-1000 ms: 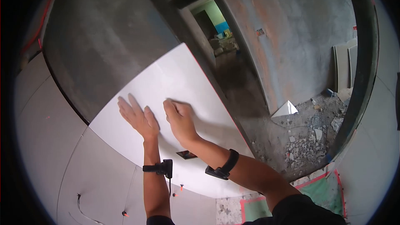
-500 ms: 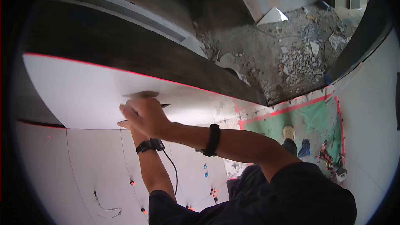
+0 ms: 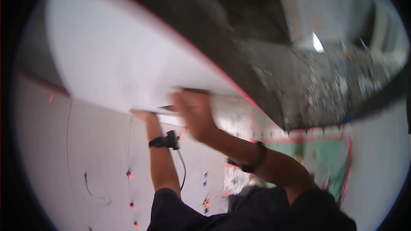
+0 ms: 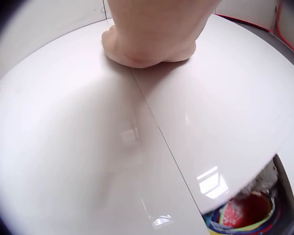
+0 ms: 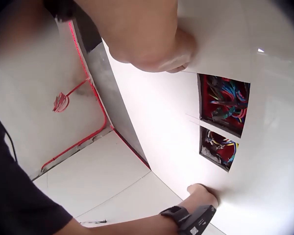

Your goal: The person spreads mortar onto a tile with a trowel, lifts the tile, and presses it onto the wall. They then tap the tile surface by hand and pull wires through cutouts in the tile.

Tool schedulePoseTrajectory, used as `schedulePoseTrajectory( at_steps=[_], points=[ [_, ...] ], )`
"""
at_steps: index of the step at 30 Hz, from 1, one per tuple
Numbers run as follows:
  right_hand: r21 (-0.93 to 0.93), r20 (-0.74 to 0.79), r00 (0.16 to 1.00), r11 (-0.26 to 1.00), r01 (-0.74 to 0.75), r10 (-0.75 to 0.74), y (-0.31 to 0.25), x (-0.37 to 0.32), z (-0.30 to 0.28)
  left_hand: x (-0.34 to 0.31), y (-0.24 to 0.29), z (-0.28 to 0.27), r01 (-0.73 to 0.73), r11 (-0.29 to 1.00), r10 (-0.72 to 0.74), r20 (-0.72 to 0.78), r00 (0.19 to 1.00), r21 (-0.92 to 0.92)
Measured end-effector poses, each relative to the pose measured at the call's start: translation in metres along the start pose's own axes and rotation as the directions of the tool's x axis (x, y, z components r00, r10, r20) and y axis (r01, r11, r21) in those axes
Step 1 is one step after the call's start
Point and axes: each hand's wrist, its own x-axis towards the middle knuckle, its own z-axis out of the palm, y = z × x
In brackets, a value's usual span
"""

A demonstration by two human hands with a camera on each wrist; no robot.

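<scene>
A large glossy white tile (image 3: 107,51) is set on the wall in the head view, with a red line along its edge. My left hand (image 3: 144,113) rests against its lower part, fingers extended; the right wrist view shows the same hand (image 5: 204,196) touching the tile. My right hand (image 3: 192,111), blurred, is curled into a loose fist against the tile and holds nothing. Two rectangular cutouts, an upper one (image 5: 223,103) and a lower one (image 5: 218,149), expose coloured wires beside it. A thin seam (image 4: 159,128) runs below my left hand in the left wrist view.
Tiled surface (image 3: 98,145) with several orange-tipped pegs (image 3: 129,174) spreads at lower left. Rubble (image 3: 325,77) covers the floor beyond the dark wall edge. A green sheet (image 3: 329,158) bordered in red lies at right. Coiled red wire (image 5: 61,103) hangs from another wall.
The head view has swung downward, then partly back up. My left hand now sits lower on the tile than a second ago. The right fist has shifted along the tile, away from the left hand.
</scene>
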Motion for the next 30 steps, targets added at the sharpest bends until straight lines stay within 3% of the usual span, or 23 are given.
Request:
schedulePoseTrajectory(
  at_steps=[1,2,3,6,8,10,11,12,13,15,16,17,20,22,24,25,27,30],
  points=[
    [0.184,-0.159,0.986,0.983,-0.014,0.044,-0.009,-0.004,0.012,0.025,-0.012,-0.017,-0.041,0.998,0.039,-0.048,0.998,-0.037],
    [0.152,-0.277,0.946,0.98,-0.128,0.167,-0.013,-0.008,0.016,0.054,-0.03,-0.039,-0.143,0.985,0.13,-0.131,0.983,-0.092],
    [0.123,-0.153,0.981,0.987,-0.104,0.123,-0.019,-0.005,0.004,0.068,-0.033,-0.045,-0.232,0.972,0.231,-0.253,0.939,0.028],
    [-0.08,-0.119,0.991,0.995,0.052,-0.062,-0.016,0.0,-0.012,0.091,-0.037,-0.065,-0.178,0.984,0.167,-0.338,0.926,-0.001],
    [-0.027,-0.114,0.993,0.999,-0.028,0.024,-0.016,-0.006,-0.02,0.089,-0.033,-0.073,-0.171,0.936,0.293,-0.414,0.862,0.308],
    [-0.119,-0.167,0.986,0.993,0.005,-0.026,-0.023,-0.004,-0.004,0.081,-0.024,-0.076,-0.169,0.931,0.296,-0.4,0.867,0.323],
    [-0.151,-0.144,0.989,0.989,-0.008,-0.014,-0.024,0.004,0.008,0.081,-0.026,-0.082,-0.25,0.871,0.398,-0.311,0.863,0.422],
    [-0.158,-0.22,0.975,0.988,0.003,-0.038,-0.023,0.005,0.017,0.081,-0.034,-0.09,-0.346,0.794,0.494,-0.199,0.846,0.499],
    [-0.159,-0.296,0.953,0.987,0.021,-0.068,-0.022,0.008,0.025,0.083,-0.041,-0.093,-0.336,0.811,0.48,-0.216,0.85,0.48],
    [-0.22,-0.297,0.949,0.975,0.04,-0.106,-0.016,0.008,0.031,0.081,-0.053,-0.106,-0.552,0.637,0.656,-0.003,0.755,0.538],
    [-0.261,-0.314,0.94,0.964,0.051,-0.135,-0.011,0.006,0.034,0.075,-0.053,-0.112,-0.539,0.655,0.642,-0.013,0.767,0.529],
    [-0.217,-0.244,0.963,0.974,0.062,-0.116,-0.005,0.009,0.039,0.069,-0.052,-0.115,-0.575,0.634,0.638,0.07,0.766,0.517],
    [-0.329,-0.168,0.98,0.943,0.046,-0.106,0.024,0.014,0.122,0.062,-0.05,-0.126,-0.621,0.629,0.61,0.197,0.767,0.468],
    [-0.288,-0.131,0.99,0.958,0.014,-0.054,0.037,0.024,0.201,0.064,-0.051,-0.13,-0.647,0.574,0.609,0.266,0.747,0.502],
    [-0.142,0.057,0.998,0.99,0.009,-0.001,0.046,0.049,0.26,0.06,-0.043,-0.129,-0.641,0.567,0.587,0.292,0.755,0.518],
    [-0.149,0.069,0.998,0.989,-0.003,0.013,0.053,0.064,0.287,0.06,-0.04,-0.133,-0.659,0.559,0.606,0.294,0.739,0.504],
    [-0.156,0.08,0.997,0.988,0.003,0.01,0.063,0.087,0.318,0.06,-0.033,-0.134,-0.617,0.579,0.509,0.355,0.784,0.533],
    [-0.224,0.023,0.998,0.974,-0.044,0.05,0.075,0.095,0.34,0.064,-0.035,-0.136,-0.659,0.544,0.548,0.375,0.748,0.52]
  ],
)
